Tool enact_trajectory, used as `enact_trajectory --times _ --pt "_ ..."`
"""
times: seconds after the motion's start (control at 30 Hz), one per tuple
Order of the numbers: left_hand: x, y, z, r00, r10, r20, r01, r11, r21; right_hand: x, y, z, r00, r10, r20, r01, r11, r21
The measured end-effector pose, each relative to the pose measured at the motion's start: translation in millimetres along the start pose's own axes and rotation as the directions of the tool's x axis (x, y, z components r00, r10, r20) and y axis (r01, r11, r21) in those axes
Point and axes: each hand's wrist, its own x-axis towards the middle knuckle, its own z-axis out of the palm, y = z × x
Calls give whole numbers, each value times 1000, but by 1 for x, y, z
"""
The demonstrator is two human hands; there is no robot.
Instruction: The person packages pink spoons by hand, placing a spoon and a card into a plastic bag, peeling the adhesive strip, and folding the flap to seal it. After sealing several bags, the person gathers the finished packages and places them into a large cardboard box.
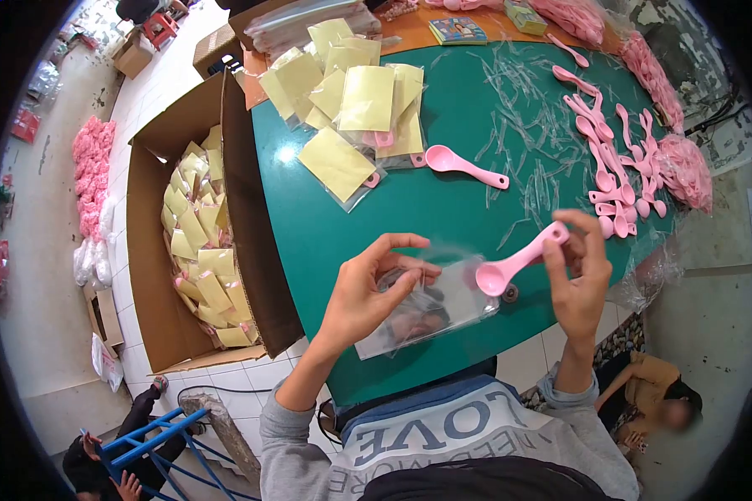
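Between the fingers of my right hand [583,271] is the handle end of a pink spoon [518,260], its bowl pointing left. My left hand [368,292] is curled over a clear plastic bag [459,305] near the table's front edge, with thumb and fingers pinched close at its blurred upper part. Another pink spoon [466,167] lies on the green table beyond my hands. Yellow cards in clear bags [336,164] are piled at the back left of the table, some with pink pieces showing.
A cardboard box [241,209] full of bagged yellow cards stands left of the table. Pink spoons [606,171] lie at the right beside clear plastic strips [530,117]. People sit at the lower left [79,463] and lower right [643,388].
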Motion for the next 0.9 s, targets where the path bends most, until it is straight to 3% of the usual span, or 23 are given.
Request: enact_trajectory --times 0.13,0.23,0.37,0.67,0.73,0.83,0.9 --pt "-3 5 0 991 -116 67 126 980 -153 5 1 11 987 -98 -127 126 965 232" --pt "-5 5 2 985 -155 78 169 953 -252 3 -6 20 969 -141 -201 196 937 288" --pt "-7 -1 5 978 -185 95 207 916 -343 3 -8 25 978 -131 -165 175 940 293" --pt "-7 -7 3 983 -143 114 168 950 -263 3 -8 23 970 -149 -192 208 917 340" --pt "-7 -8 5 985 -150 86 169 939 -299 3 -11 24 968 -164 -189 218 923 318" --pt "-7 -5 6 988 -146 42 152 935 -319 1 -9 21 985 -158 -66 170 937 304" --pt "-8 -4 6 988 -152 24 152 934 -322 2 -9 24 980 -148 -131 180 941 285"
